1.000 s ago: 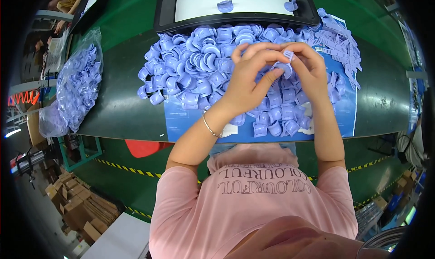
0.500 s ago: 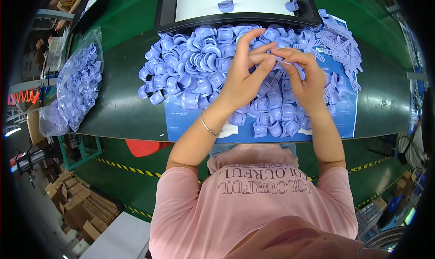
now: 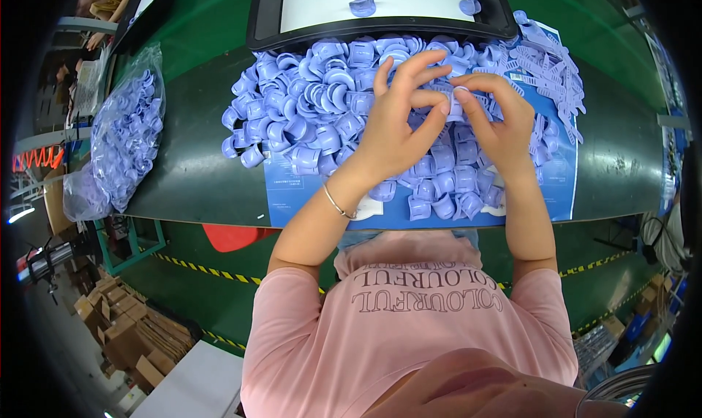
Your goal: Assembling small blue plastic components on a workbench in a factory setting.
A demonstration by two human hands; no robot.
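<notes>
Both hands are raised over a heap of curved lavender plastic pieces (image 3: 322, 100). Between their fingertips is one small curved lavender plastic piece (image 3: 455, 109), partly covered by fingers. My left hand (image 3: 401, 122) pinches at its left side with thumb and index finger, the other fingers lifted and spread. Thumb and index finger of my right hand (image 3: 506, 122) close on its upper edge. Slotted lavender strips (image 3: 548, 71) lie piled to the right of the hands. Whether a strip is joined to the held piece is too small to tell.
A blue printed sheet (image 3: 289, 191) lies under the heap on the dark green table (image 3: 197, 162). Behind stands a black-rimmed tray (image 3: 380, 29) with two lavender pieces on its white bottom. At the left is a clear bag (image 3: 131, 129) of similar pieces. Another person's arm shows far left.
My hands have drawn slightly apart, and the right one has shifted a little to the right. The lifted fingers of my left hand are spread wider.
</notes>
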